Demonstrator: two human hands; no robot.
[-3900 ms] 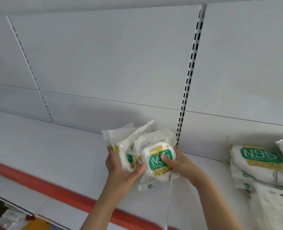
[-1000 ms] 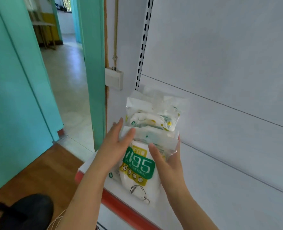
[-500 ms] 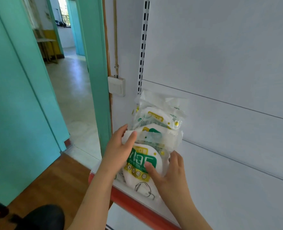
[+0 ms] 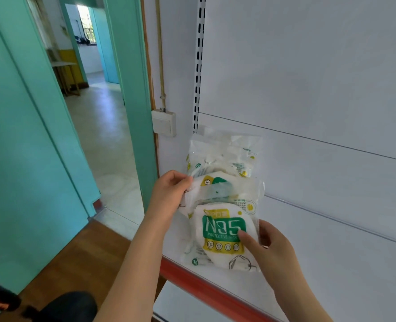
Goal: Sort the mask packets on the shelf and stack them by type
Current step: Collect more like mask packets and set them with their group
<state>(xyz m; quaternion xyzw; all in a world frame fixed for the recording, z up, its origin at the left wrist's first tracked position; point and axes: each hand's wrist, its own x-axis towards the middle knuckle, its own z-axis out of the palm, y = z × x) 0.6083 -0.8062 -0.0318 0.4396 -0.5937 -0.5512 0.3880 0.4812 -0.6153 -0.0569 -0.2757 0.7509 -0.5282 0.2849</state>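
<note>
right hand (image 4: 270, 246): your grip has slid to the front N95 packet (image 4: 225, 238), thumb on the label, at 5 o'clock.
left hand (image 4: 169, 194): now pinching the middle packet (image 4: 225, 191), 9 o'clock.
stack: one type, nearly squared.
shelf (image 4: 331, 287): red lip close; open room toward 3 o'clock.

Middle clear plastic mask packet (image 4: 225, 190) too glare-blurred to read. Rearmost crinkled clear packet (image 4: 222, 156) half hidden behind it. Dark rounded object (image 4: 64, 306) cropped by bottom edge, unidentifiable.
</note>
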